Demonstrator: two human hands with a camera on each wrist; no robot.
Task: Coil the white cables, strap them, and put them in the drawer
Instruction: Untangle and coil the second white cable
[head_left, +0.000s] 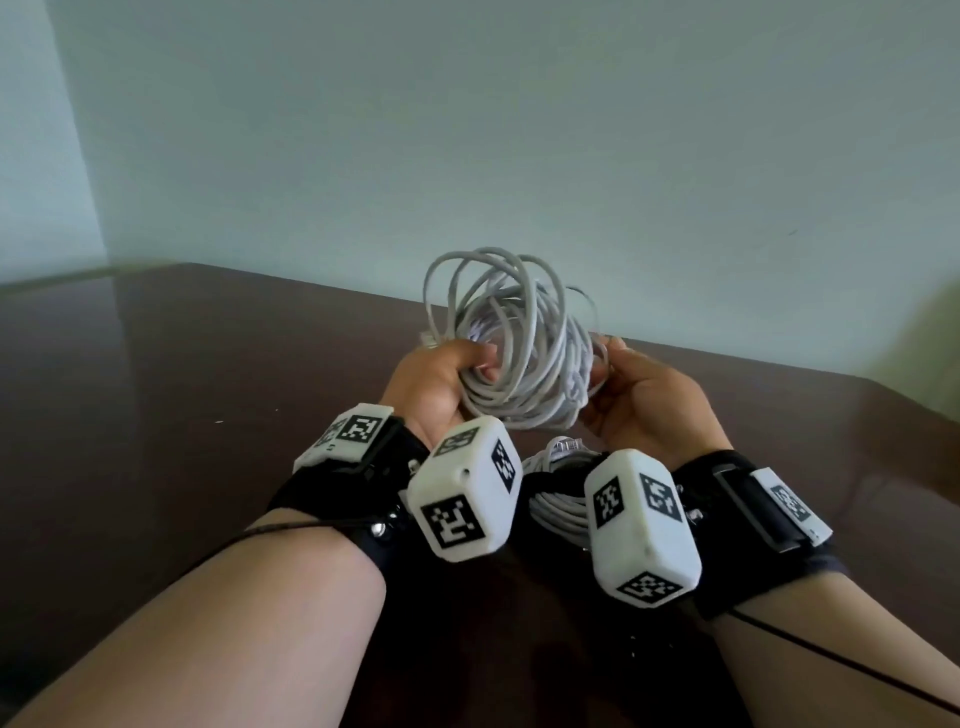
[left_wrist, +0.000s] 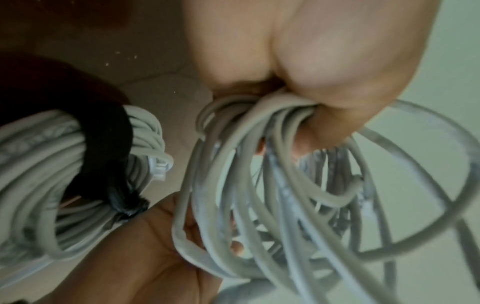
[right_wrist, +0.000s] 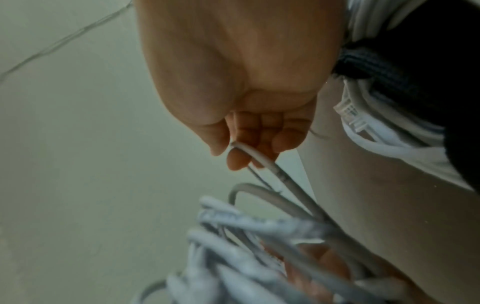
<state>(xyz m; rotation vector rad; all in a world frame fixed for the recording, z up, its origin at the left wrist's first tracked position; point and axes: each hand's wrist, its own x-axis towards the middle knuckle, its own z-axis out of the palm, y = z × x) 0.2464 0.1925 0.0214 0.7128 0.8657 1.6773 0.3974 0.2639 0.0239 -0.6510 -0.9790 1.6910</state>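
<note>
Tabletop (head_left: 208, 364) bears strapped coil (left_wrist: 52, 174), its black strap (left_wrist: 109, 148) clear only wrist-side.

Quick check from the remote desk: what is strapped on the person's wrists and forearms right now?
Bare forearms, no sleeves. Each wrist has a black fabric wrist band carrying boxy white plastic camera housings printed with black-and-white square markers. A thin black wire runs back along each forearm. The left hand and right hand are ungloved.

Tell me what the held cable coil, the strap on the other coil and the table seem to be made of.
Held cable coil: matte pale grey plastic sheath, likely PVC; bends in smooth loops.
Strap: black, fuzzy, probably hook-and-loop fabric.
Table: dark brown, glossy, likely varnished wood or laminate; reflects the wall.
</note>
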